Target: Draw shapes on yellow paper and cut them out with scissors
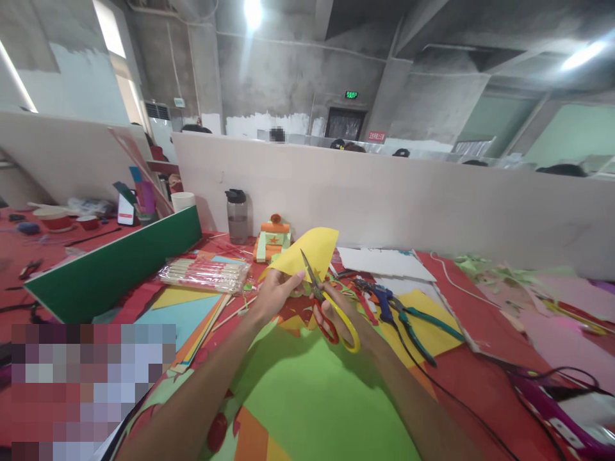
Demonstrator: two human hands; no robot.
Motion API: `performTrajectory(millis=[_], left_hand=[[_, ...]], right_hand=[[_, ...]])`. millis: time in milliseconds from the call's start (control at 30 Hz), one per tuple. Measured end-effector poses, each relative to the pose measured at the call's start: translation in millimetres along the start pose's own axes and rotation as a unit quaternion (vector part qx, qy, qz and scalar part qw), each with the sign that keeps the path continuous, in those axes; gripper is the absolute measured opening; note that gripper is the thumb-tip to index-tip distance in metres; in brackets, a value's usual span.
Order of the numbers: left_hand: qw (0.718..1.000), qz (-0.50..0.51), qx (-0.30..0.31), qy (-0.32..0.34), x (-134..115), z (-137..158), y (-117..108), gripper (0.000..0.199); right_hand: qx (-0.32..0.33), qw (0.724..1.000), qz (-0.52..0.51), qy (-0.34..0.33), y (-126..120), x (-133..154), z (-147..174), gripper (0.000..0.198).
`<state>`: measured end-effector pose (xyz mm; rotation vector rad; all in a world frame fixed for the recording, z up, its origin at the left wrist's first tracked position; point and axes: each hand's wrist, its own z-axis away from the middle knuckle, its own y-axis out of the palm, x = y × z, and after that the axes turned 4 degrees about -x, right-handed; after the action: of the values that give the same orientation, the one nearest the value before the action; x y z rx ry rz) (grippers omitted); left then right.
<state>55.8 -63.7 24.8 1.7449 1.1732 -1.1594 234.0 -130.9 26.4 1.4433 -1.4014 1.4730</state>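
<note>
In my left hand (277, 293) I hold a yellow sheet of paper (314, 246), which curls up and away from me. My right hand (334, 307) has its fingers round the handles of a pair of scissors (346, 320), one loop yellow and one red. The blades point up and left and lie against the yellow paper; whether they are cutting it I cannot tell. Below both hands a large green sheet (321, 390) covers the near part of the table. Small red and yellow paper scraps (291, 314) lie just beneath my hands.
A green board (120, 262) stands at left beside a wrapped pack of sticks (204, 275). Behind are a water bottle (237, 218) and an orange and pale green paper model (273, 240). To the right lie a blue glue gun (383, 301), pliers (413, 330) and a cord.
</note>
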Motion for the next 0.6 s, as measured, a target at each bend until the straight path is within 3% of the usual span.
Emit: performTrajectory(millis=[600], left_hand=[[1.0, -0.004, -0.002, 0.003, -1.2, 0.1, 0.2, 0.031]], right_hand=[[-0.024, 0.999, -0.02, -0.01, 3.0, -8.3, -0.2, 0.052]])
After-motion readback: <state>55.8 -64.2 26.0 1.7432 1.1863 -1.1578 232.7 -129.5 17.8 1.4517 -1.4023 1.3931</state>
